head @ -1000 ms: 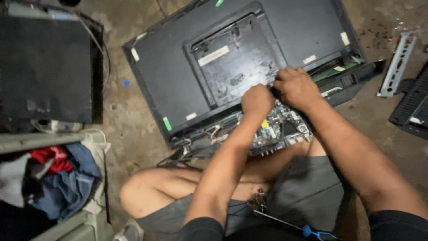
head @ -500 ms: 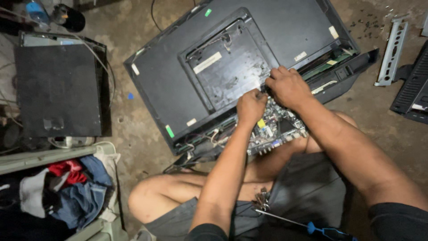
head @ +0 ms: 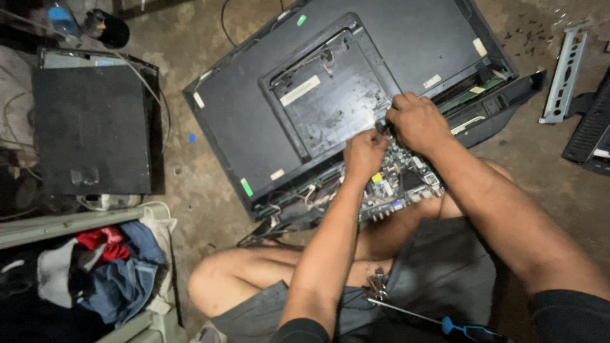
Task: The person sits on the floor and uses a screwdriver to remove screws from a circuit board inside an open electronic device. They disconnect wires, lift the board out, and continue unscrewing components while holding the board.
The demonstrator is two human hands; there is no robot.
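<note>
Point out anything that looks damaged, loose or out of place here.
The flat screen lies face down on the dirt floor, its lower edge opened, with the circuit board and wires exposed. Small bits lie scattered near a loose metal bracket.

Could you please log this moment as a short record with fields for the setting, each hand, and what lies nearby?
Setting: person seated on a dirty floor, flat-screen panel lying back-side up
Left hand: on the circuit board at the panel's lower edge
Right hand: closed beside the left, at the board's top edge; held item unclear
Nearby: blue-handled screwdriver on the lap, metal bracket, clothes bin
</note>
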